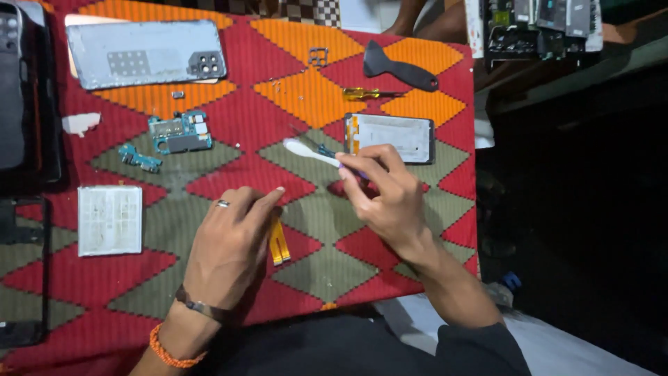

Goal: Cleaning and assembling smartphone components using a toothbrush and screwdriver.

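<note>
On the desk, a red, orange and olive patterned cloth [229, 174] covers the work area. Left hand [233, 240] lies palm down mid-cloth, fingers together, pressing on the upper end of an orange flex cable [280, 244]; the cable's lower end sticks out below the fingers. Ring on one finger, band and orange bead bracelet at the wrist. Right hand [386, 191] is pinched around a white-tipped tool [313, 152] with a purple handle, tip pointing up-left, just beside the left edge of a small phone screen panel [390, 137] lying flat on the cloth. Can't tell if the tip touches anything.

Around them: grey phone back cover [146, 52] top left with camera cutout, blue-green circuit board [181, 132] below it, smaller board piece [139, 158] near that, white rectangular battery [110, 219] at left. Black plastic pry tool [400, 68] and yellow-handled screwdriver [365, 92] lie above the screen panel. Dark phone frames along the left edge.
</note>
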